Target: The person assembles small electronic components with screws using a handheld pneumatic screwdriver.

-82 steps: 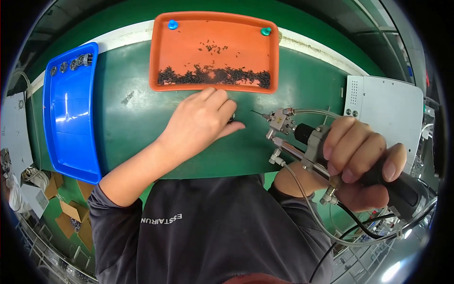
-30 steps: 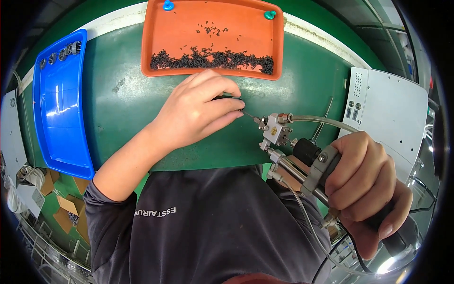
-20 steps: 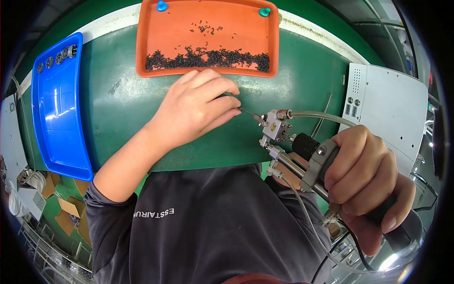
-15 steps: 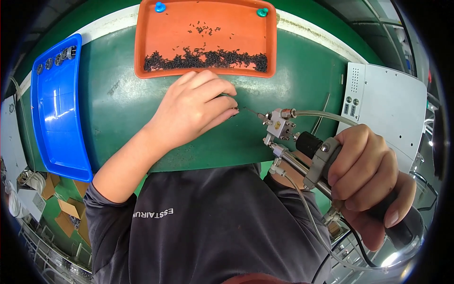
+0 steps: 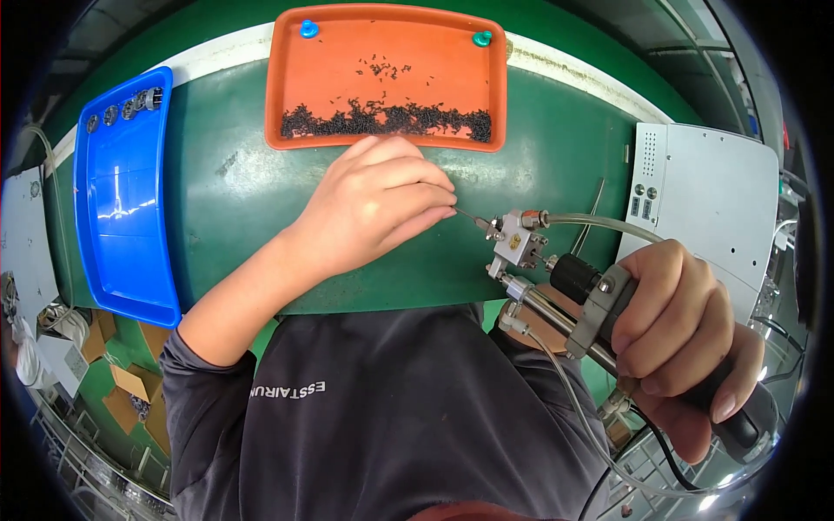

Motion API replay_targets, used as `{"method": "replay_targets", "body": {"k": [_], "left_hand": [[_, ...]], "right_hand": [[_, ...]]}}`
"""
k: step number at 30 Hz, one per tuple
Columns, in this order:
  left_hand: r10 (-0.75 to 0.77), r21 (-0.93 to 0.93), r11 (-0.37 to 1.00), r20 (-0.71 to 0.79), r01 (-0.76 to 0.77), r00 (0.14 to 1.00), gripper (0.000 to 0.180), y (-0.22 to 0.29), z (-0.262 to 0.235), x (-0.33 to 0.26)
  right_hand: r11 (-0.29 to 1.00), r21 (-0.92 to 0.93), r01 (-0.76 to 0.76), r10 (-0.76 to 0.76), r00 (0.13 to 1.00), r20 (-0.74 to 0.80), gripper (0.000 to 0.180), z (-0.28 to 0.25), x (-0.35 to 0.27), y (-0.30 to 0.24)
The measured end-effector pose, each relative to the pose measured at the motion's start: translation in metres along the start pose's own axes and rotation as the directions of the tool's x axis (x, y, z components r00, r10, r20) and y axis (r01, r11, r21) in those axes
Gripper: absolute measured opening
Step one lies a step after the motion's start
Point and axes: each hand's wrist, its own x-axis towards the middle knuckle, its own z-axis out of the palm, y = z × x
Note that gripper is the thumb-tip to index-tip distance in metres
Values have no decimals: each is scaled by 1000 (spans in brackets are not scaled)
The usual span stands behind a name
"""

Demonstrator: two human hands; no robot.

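Observation:
My left hand [image 5: 378,198] is closed, fingers bent in a pinch over the green table just in front of the orange tray [image 5: 498,78]. Whatever it pinches is hidden behind the fingers. My right hand [image 5: 676,323] grips the black handle of a dispensing gun [image 5: 521,238], which has a metal valve block and a thin needle. The needle points left, its tip right at the left fingertips; I cannot tell what it touches. Along the tray's near side lies a band of tiny black parts [image 5: 395,120], with more scattered farther back.
At the left stands a blue tray [image 5: 130,252] with several round grey parts in its far end. A pale control box [image 5: 708,204] sits at the right, thin tweezers-like metal [image 5: 594,208] beside it. Clear hoses [image 5: 599,218] trail from the gun. Open cartons [image 5: 135,395] lie lower left.
The needle tip has come up to the left fingertips, where a small gap showed before. A dark bit seen at those fingertips is now hidden. The whole view has shifted slightly.

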Motion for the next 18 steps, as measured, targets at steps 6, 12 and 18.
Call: {"method": "replay_targets", "body": {"k": [6, 12, 18], "left_hand": [[-3, -215, 976, -54, -9, 999, 19, -8, 1, -4], [-91, -516, 854, -11, 72, 996, 18, -17, -1, -4], [-117, -566, 817, 21, 108, 993, 18, -18, -1, -6]], "right_hand": [[997, 56, 59, -54, 994, -94, 34, 6, 0, -7], [988, 126, 91, -70, 985, -158, 30, 9, 4, -9], [981, 152, 124, -98, 981, -166, 30, 8, 2, -6]]}}
